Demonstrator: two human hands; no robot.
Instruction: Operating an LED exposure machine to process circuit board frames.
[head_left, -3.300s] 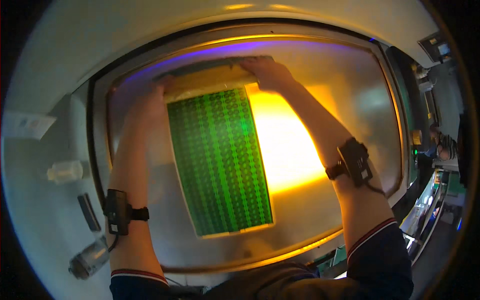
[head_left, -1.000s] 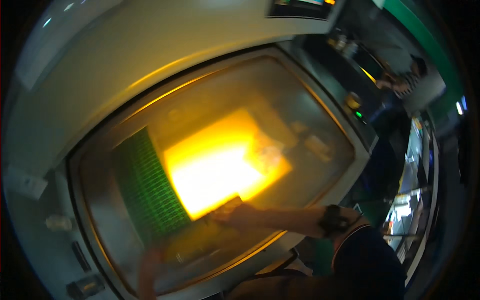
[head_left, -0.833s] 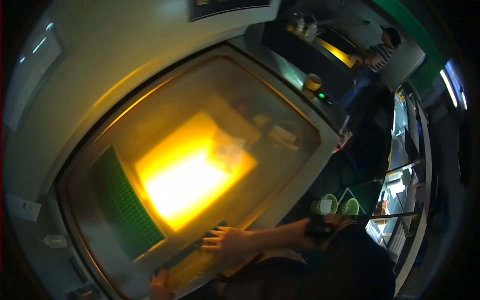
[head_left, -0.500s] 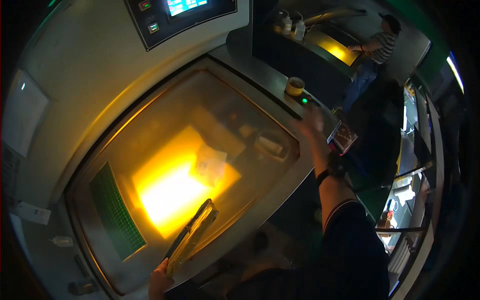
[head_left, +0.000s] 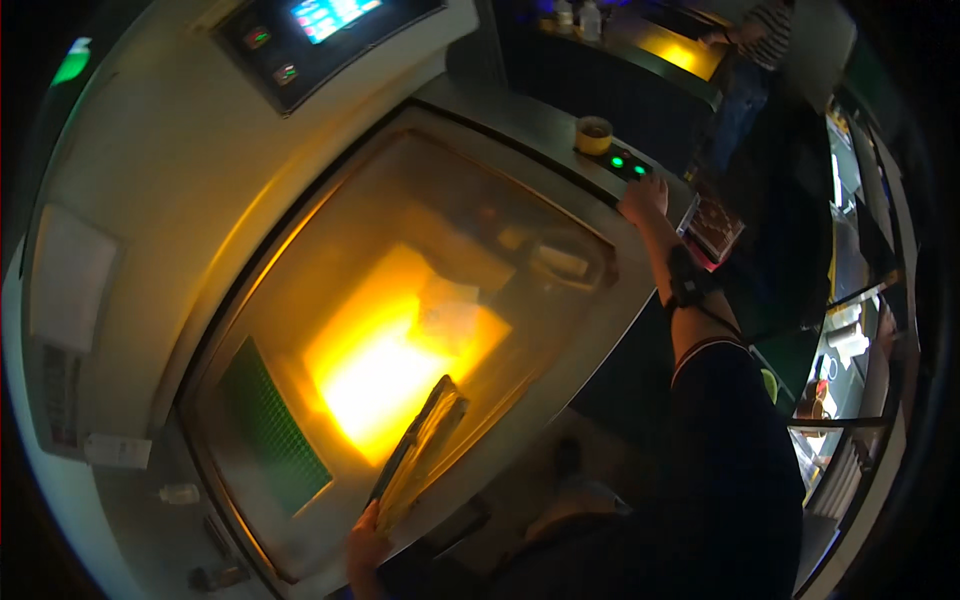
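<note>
My left hand [head_left: 368, 540] is closed around the lower end of a thin, flat glossy panel [head_left: 425, 455]. The panel stands tilted, nearly edge-on, above the front edge of a glowing worktop, with a dark border along one side and yellow light on its face. My right arm reaches out to the far right corner of the machine. There my right hand [head_left: 645, 200], fingers curled in, is beside a small control strip [head_left: 628, 163] with two green lights. Its fingertips are small and partly hidden, and I see nothing in its grip.
The worktop's glassy cover [head_left: 400, 180] shows bright yellow light and a green patterned sheet [head_left: 275, 425]. A tape roll [head_left: 593, 135] sits by the control strip. A screen panel [head_left: 335, 20] is above. Another person [head_left: 765, 40] stands at a far lit table. Shelves [head_left: 845, 400] line the right.
My right hand has come down to the end of the control strip, and two green lights now show there instead of one. My left hand still holds the panel; the view has shifted.
</note>
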